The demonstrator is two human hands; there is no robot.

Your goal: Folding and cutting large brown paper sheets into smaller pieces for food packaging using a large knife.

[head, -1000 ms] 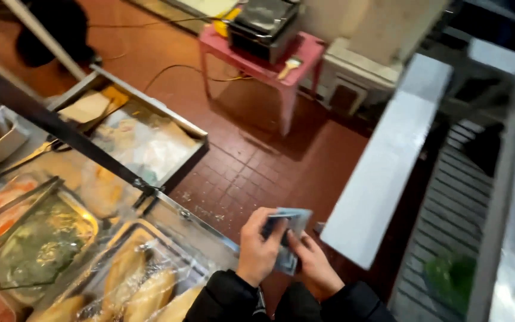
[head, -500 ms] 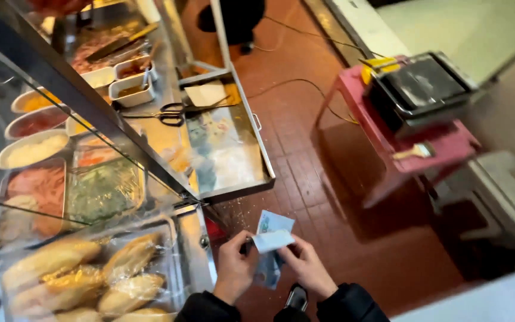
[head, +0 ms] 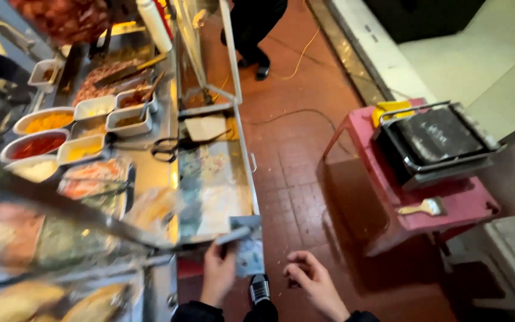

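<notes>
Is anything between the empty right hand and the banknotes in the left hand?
Nothing visible. The right hand hangs open beside the banknotes that the left hand holds; only bare red floor tiles show in the gap.

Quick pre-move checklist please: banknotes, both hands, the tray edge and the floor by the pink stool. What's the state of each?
1. Banknotes gripped by left hand: ok.
2. Right hand free, fingers spread, off the notes: ok.
3. Notes next to the metal tray edge; touching or not: cannot tell.
4. Red tile floor between counter and pink stool unobstructed, though a cable lies further off: ok.
5. Number of notes held: cannot tell, blurred.
</notes>
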